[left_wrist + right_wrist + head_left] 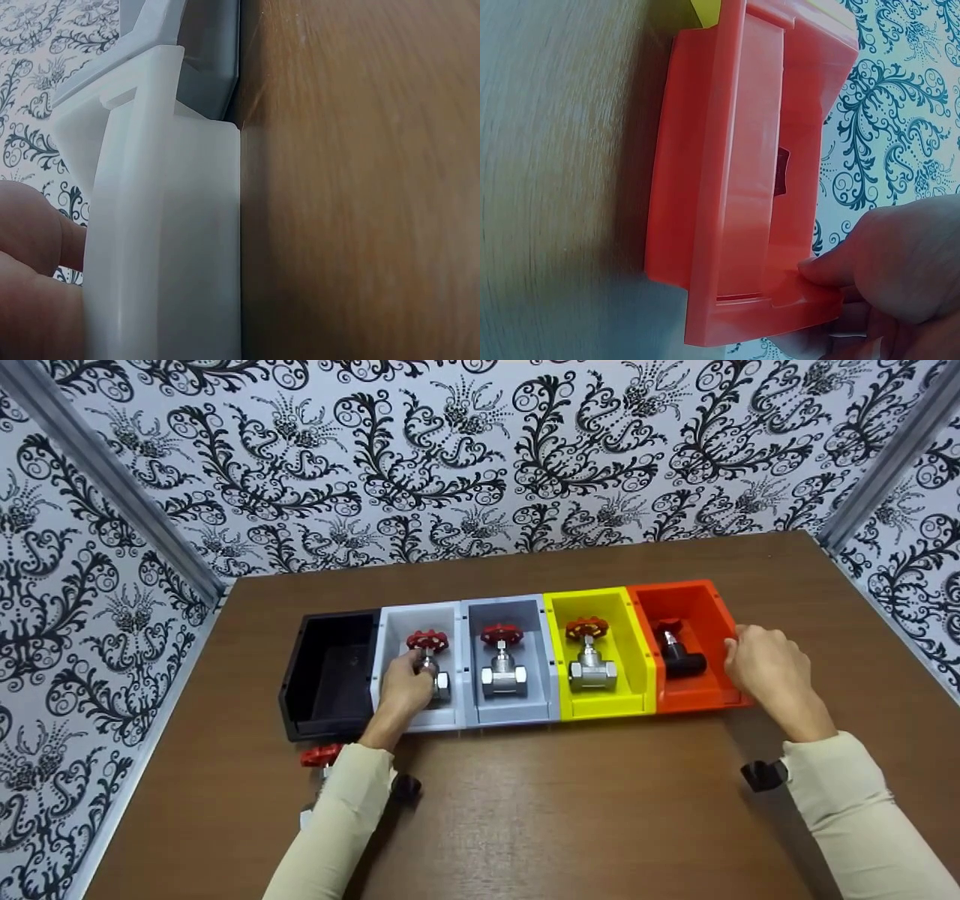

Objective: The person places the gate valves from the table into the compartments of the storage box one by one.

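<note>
In the head view, my left hand [405, 685] reaches into the white bin [420, 614], its thumb and fingers gripping a metal gate valve [441, 686] with a red handwheel just below the wheel. From the left wrist, the white bin's front [202, 225] hides the valve. At the far right, my right hand [770, 669] pinches the side wall of the orange-red bin [720, 649]; the right wrist view has the thumb on the inside and fingers beneath the rim. Inside that bin lies a black T-shaped valve [682, 662] with a dark red handle.
A grey bin [510, 718] and a yellow bin [607, 706] each hold a gate valve. The black bin [337, 679] closes the row at left. Another red-wheeled valve [321, 755] lies on the wooden table [570, 810], partly behind my left sleeve. Patterned walls [480, 457] enclose the table.
</note>
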The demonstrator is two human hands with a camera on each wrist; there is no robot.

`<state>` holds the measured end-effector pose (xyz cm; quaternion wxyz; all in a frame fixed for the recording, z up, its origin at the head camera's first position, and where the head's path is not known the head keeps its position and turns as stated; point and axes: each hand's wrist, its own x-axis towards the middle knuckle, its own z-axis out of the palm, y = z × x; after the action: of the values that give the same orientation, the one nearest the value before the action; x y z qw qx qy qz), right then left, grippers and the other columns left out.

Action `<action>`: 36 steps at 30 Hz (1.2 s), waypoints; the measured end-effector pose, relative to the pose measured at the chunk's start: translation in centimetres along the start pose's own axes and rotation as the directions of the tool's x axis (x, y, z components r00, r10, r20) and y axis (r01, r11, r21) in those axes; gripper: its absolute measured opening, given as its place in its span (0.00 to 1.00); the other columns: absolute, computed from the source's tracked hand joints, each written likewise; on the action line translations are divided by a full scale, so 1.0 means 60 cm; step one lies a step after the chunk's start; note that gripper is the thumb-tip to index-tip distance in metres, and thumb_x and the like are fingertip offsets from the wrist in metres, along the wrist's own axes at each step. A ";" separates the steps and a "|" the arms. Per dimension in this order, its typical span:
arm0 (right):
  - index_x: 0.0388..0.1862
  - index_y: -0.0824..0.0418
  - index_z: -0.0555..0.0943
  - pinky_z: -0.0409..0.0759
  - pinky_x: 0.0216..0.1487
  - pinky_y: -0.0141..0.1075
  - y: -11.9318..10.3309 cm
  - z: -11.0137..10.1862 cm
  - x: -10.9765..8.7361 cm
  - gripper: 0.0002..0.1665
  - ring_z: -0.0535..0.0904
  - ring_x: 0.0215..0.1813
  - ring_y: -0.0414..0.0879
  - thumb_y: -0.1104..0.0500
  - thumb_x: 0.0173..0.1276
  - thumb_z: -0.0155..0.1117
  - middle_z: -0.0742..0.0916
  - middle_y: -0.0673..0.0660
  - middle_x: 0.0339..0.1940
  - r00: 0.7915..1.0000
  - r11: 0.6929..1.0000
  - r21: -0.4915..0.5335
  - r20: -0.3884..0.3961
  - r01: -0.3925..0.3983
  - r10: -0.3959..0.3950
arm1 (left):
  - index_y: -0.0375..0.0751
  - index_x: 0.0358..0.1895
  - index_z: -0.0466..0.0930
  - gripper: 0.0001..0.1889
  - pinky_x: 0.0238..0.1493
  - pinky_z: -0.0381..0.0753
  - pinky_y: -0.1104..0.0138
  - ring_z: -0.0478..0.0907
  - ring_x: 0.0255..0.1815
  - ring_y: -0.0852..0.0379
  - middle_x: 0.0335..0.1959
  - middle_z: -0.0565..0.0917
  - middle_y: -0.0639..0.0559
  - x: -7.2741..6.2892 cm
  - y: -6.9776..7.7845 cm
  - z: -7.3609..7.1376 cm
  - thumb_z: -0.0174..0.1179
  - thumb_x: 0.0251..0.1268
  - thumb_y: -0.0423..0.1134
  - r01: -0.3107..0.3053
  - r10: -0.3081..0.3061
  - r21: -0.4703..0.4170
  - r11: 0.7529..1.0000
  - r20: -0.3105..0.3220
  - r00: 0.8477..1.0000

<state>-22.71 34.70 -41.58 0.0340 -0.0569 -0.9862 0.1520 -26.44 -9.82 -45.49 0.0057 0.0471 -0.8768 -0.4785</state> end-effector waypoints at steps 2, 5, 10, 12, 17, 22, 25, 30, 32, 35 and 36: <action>0.40 0.70 0.76 0.73 0.27 0.60 0.001 0.000 0.000 0.14 0.77 0.30 0.72 0.59 0.74 0.49 0.81 0.76 0.32 1.000 1.000 0.001 -0.008 0.008 -0.008 | 0.25 0.62 0.74 0.20 0.64 0.71 0.54 0.74 0.62 0.41 0.57 0.80 0.32 0.001 -0.001 0.001 0.51 0.69 0.28 -0.001 0.001 0.004 1.000 -0.001 1.000; 0.41 0.71 0.76 0.73 0.27 0.60 0.001 0.001 0.000 0.14 0.77 0.29 0.71 0.59 0.74 0.49 0.81 0.76 0.32 1.000 1.000 0.002 -0.007 0.012 -0.012 | 0.26 0.62 0.74 0.20 0.65 0.71 0.54 0.74 0.63 0.42 0.57 0.80 0.32 0.002 -0.001 0.001 0.50 0.69 0.28 0.003 -0.003 0.004 1.000 0.004 1.000; 0.43 0.72 0.75 0.73 0.26 0.56 0.001 -0.001 0.001 0.15 0.76 0.28 0.67 0.59 0.75 0.49 0.80 0.73 0.31 1.000 1.000 0.001 0.022 0.001 -0.001 | 0.28 0.64 0.73 0.21 0.66 0.69 0.54 0.73 0.65 0.43 0.60 0.79 0.33 0.002 0.001 0.000 0.50 0.70 0.30 0.018 -0.018 0.015 1.000 0.012 1.000; 0.44 0.72 0.75 0.73 0.27 0.55 0.001 -0.001 0.002 0.15 0.76 0.28 0.66 0.59 0.75 0.49 0.80 0.73 0.31 1.000 1.000 0.000 0.030 -0.004 0.004 | 0.29 0.65 0.72 0.22 0.67 0.69 0.54 0.72 0.66 0.43 0.61 0.78 0.34 0.001 0.002 -0.001 0.51 0.70 0.30 0.024 -0.024 0.028 0.999 0.014 1.000; 0.45 0.72 0.76 0.74 0.27 0.57 0.001 0.000 0.002 0.16 0.77 0.29 0.68 0.59 0.75 0.49 0.80 0.75 0.33 1.000 1.000 0.006 0.025 0.001 -0.001 | 0.28 0.65 0.73 0.22 0.66 0.70 0.53 0.74 0.65 0.41 0.60 0.79 0.33 -0.002 0.005 -0.001 0.52 0.70 0.32 0.006 -0.006 0.072 0.997 -0.003 1.000; 0.47 0.74 0.75 0.74 0.28 0.58 0.001 0.000 0.001 0.17 0.77 0.29 0.68 0.59 0.75 0.49 0.80 0.75 0.33 1.000 1.000 0.011 0.029 0.006 -0.006 | 0.28 0.64 0.72 0.22 0.65 0.70 0.52 0.74 0.64 0.40 0.59 0.79 0.32 -0.006 0.006 -0.003 0.52 0.70 0.33 -0.009 0.011 0.098 0.995 -0.017 1.000; 0.45 0.73 0.75 0.74 0.28 0.58 0.001 0.000 0.001 0.16 0.77 0.29 0.68 0.59 0.75 0.49 0.80 0.75 0.32 1.000 1.000 0.005 0.024 0.006 -0.006 | 0.28 0.65 0.71 0.23 0.66 0.69 0.52 0.74 0.64 0.39 0.60 0.78 0.31 -0.010 0.007 -0.006 0.52 0.70 0.34 -0.013 0.015 0.094 0.995 -0.017 1.000; 0.42 0.72 0.76 0.74 0.28 0.61 0.002 0.001 0.001 0.15 0.77 0.31 0.72 0.59 0.74 0.49 0.81 0.76 0.33 1.000 1.000 0.001 0.006 0.011 -0.011 | 0.26 0.66 0.69 0.24 0.64 0.70 0.51 0.75 0.62 0.38 0.58 0.78 0.30 -0.019 0.009 -0.011 0.54 0.68 0.33 -0.046 0.047 0.056 0.997 -0.031 0.998; 0.43 0.72 0.76 0.74 0.28 0.61 0.002 0.001 0.001 0.15 0.77 0.31 0.72 0.59 0.74 0.50 0.81 0.76 0.34 1.000 1.000 0.003 0.008 0.012 -0.012 | 0.26 0.66 0.69 0.25 0.64 0.70 0.51 0.74 0.61 0.38 0.58 0.77 0.29 -0.024 0.010 -0.013 0.54 0.68 0.33 -0.050 0.051 0.037 0.998 -0.038 0.998; 0.45 0.73 0.76 0.74 0.27 0.59 0.002 0.001 0.001 0.15 0.77 0.29 0.69 0.59 0.74 0.50 0.81 0.75 0.33 1.000 1.000 0.004 0.016 0.009 -0.009 | 0.27 0.66 0.68 0.25 0.65 0.69 0.50 0.73 0.62 0.38 0.59 0.76 0.29 -0.030 0.009 -0.015 0.55 0.68 0.33 -0.051 0.051 0.020 0.999 -0.042 0.998; 0.45 0.73 0.76 0.74 0.26 0.58 0.001 0.002 0.001 0.16 0.77 0.29 0.69 0.59 0.74 0.50 0.81 0.75 0.33 1.000 1.000 0.005 0.020 0.008 -0.008 | 0.28 0.66 0.68 0.25 0.65 0.68 0.50 0.73 0.63 0.37 0.59 0.76 0.29 -0.032 0.009 -0.015 0.55 0.68 0.33 -0.049 0.050 0.020 0.999 -0.044 0.998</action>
<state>-22.76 34.74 -41.71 0.0248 -0.0515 -0.9863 0.1546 -24.49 -10.13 -44.50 0.0367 0.0359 -0.8819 -0.4686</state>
